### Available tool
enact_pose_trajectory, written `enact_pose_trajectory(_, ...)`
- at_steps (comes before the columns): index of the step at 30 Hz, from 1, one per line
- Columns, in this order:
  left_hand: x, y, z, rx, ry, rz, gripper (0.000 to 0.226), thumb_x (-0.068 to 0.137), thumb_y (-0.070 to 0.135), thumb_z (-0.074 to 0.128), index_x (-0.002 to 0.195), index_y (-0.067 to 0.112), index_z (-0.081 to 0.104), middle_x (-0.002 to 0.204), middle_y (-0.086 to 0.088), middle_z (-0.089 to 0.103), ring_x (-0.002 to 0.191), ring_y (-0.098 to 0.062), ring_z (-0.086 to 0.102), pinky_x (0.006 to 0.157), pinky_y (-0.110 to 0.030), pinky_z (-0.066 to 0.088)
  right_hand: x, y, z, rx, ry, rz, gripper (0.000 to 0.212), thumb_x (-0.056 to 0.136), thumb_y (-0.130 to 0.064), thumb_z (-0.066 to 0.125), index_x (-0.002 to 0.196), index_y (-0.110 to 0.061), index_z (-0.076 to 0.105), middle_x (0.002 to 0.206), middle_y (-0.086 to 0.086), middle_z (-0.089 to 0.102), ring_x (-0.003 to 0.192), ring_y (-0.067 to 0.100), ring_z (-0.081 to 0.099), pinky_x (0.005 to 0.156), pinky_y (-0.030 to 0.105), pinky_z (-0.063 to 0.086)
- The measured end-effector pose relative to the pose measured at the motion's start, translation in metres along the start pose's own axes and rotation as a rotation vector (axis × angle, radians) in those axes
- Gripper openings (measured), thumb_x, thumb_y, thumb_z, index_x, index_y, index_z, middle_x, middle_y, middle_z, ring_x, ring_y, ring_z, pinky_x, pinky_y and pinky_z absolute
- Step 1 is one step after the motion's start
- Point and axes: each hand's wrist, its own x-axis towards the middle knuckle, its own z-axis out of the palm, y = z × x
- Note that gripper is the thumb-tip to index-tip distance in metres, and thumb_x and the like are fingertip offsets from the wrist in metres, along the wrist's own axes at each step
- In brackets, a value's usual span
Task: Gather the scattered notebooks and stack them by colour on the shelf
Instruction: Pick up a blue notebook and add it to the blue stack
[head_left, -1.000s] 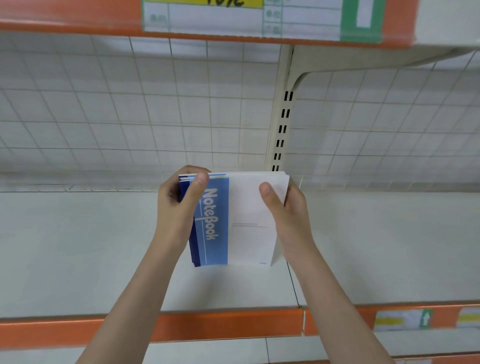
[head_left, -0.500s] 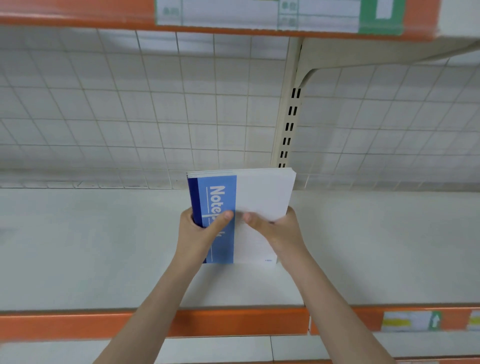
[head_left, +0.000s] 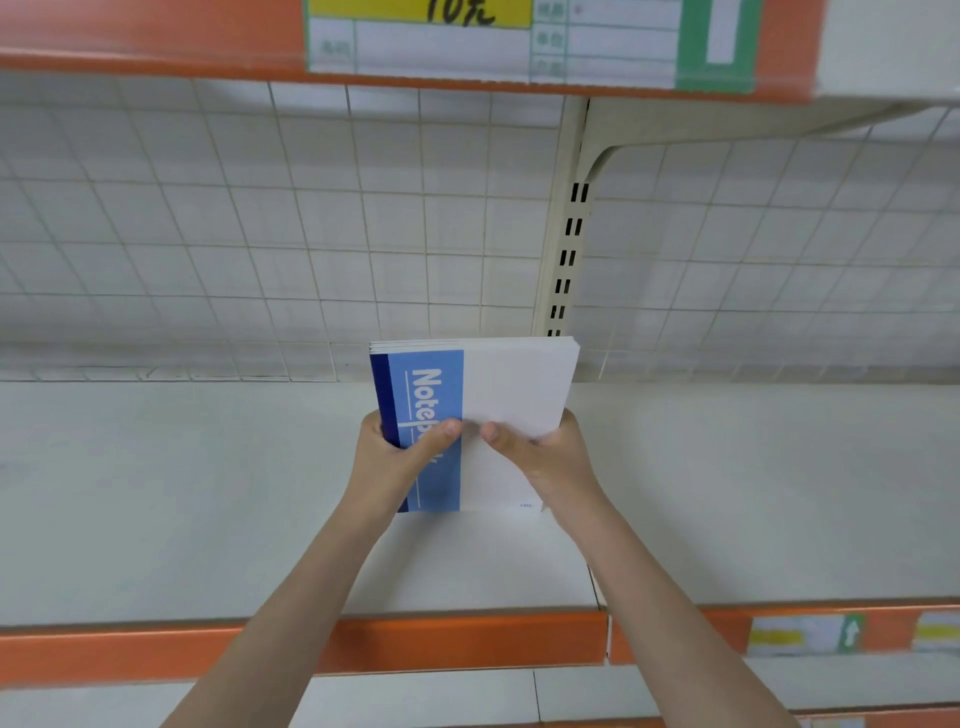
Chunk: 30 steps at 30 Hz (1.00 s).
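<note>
We have bare shelf (head_left: 182, 493) open left and right of the notebooks (head_left: 514, 395). Behind them the wire grid (head_left: 260, 234) and slotted post (head_left: 563, 260) block us; the upper shelf (head_left: 156, 47) caps the room overhead.

We've got both forearms reaching forward and up from the bottom of the view, converging toward the centre. Our left hand (head_left: 397, 457) is curled round the left edge of what it holds, thumb across the front pointing right, fingers hidden behind. Our right hand (head_left: 545, 457) mirrors that on the right edge, thumb across the front pointing left. The two thumb tips sit just beside each other, a small gap between them. Wrists roughly level, both bent slightly back. Forearms bare.
</note>
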Motion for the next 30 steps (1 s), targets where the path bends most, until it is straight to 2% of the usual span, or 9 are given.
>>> enact_pose_trajectory(3,-0.007,-0.006,0.0,0.004,-0.056,-0.026,0.023,0.071,0.039,0.08,0.09,0.044,0.07,0.094,0.014,0.073,0.086,-0.003,0.069,0.067,-0.013,0.051,-0.003,0.006,-0.005,-0.069,-0.048,0.094,0.033,0.067,-0.038,0.083,0.097,-0.027,0.074,0.1,-0.007,0.074,0.1,0.007,0.067,0.077,0.014,0.049)
enact_pose_trajectory(6,-0.006,-0.009,0.003,0.007,0.017,-0.064,0.02,0.068,0.037,0.076,0.087,0.032,0.072,0.091,0.009,0.074,0.084,-0.007,0.07,0.065,-0.013,0.051,-0.003,0.007,-0.008,-0.178,-0.101,0.156,0.023,0.074,-0.034,0.078,0.096,-0.031,0.073,0.103,-0.008,0.073,0.102,0.006,0.066,0.081,0.015,0.048)
enact_pose_trajectory(10,-0.005,-0.006,0.003,-0.062,0.113,-0.17,0.032,0.061,0.042,0.078,0.087,0.024,0.072,0.089,0.004,0.075,0.081,-0.014,0.072,0.06,-0.017,0.053,-0.002,-0.002,-0.006,-0.262,-0.093,0.131,0.018,0.084,-0.034,0.065,0.101,-0.032,0.067,0.098,-0.02,0.071,0.098,-0.004,0.064,0.078,0.008,0.046)
enact_pose_trajectory(14,-0.005,-0.002,0.001,-0.14,0.137,-0.394,0.051,0.056,0.05,0.079,0.098,0.022,0.07,0.094,0.004,0.075,0.084,-0.016,0.072,0.067,-0.028,0.055,-0.012,-0.003,-0.011,-0.394,-0.062,0.12,0.038,0.099,-0.043,0.038,0.116,-0.012,0.055,0.111,0.003,0.066,0.107,0.016,0.06,0.088,0.029,0.048)
enact_pose_trajectory(17,-0.002,0.004,-0.005,-0.167,0.042,-0.612,0.051,0.059,0.046,0.081,0.101,0.019,0.071,0.096,0.0,0.075,0.085,-0.021,0.072,0.073,-0.034,0.056,-0.019,-0.006,-0.009,-0.383,-0.033,0.202,0.038,0.102,-0.04,0.03,0.115,-0.015,0.056,0.111,0.003,0.065,0.102,0.014,0.061,0.074,0.025,0.053)
enact_pose_trajectory(21,0.0,0.007,-0.006,-0.118,-0.033,-0.746,0.048,0.055,0.047,0.083,0.094,0.021,0.073,0.09,0.0,0.075,0.076,-0.02,0.073,0.058,-0.029,0.056,-0.027,-0.004,-0.001,-0.406,0.067,0.293,0.039,0.102,-0.037,0.029,0.109,-0.009,0.054,0.11,0.014,0.062,0.083,0.017,0.057,0.056,0.025,0.044)
enact_pose_trajectory(24,-0.004,0.006,-0.005,-0.067,-0.054,-0.768,0.05,0.054,0.05,0.081,0.092,0.02,0.072,0.085,-0.001,0.076,0.069,-0.02,0.073,0.049,-0.026,0.054,-0.033,-0.005,-0.001,-0.421,0.116,0.355,0.041,0.102,-0.036,0.028,0.112,-0.005,0.053,0.115,0.018,0.06,0.08,0.017,0.052,0.056,0.024,0.042)
enact_pose_trajectory(27,-0.006,0.005,0.0,-0.025,-0.042,-0.703,0.042,0.073,0.051,0.072,0.096,0.017,0.068,0.083,-0.003,0.076,0.067,-0.022,0.073,0.047,-0.027,0.053,-0.038,-0.009,-0.009,-0.38,0.222,0.448,0.043,0.103,-0.037,0.028,0.116,-0.005,0.054,0.116,0.013,0.058,0.093,0.021,0.059,0.056,0.02,0.04)
enact_pose_trajectory(30,-0.008,0.002,0.012,0.004,-0.029,-0.588,0.032,0.092,0.039,0.056,0.113,0.015,0.058,0.103,-0.005,0.072,0.083,-0.024,0.071,0.057,-0.03,0.053,-0.047,-0.014,-0.021,-0.301,0.318,0.519,0.035,0.103,-0.036,0.03,0.107,-0.011,0.056,0.091,-0.004,0.061,0.077,0.009,0.056,0.052,0.017,0.038)
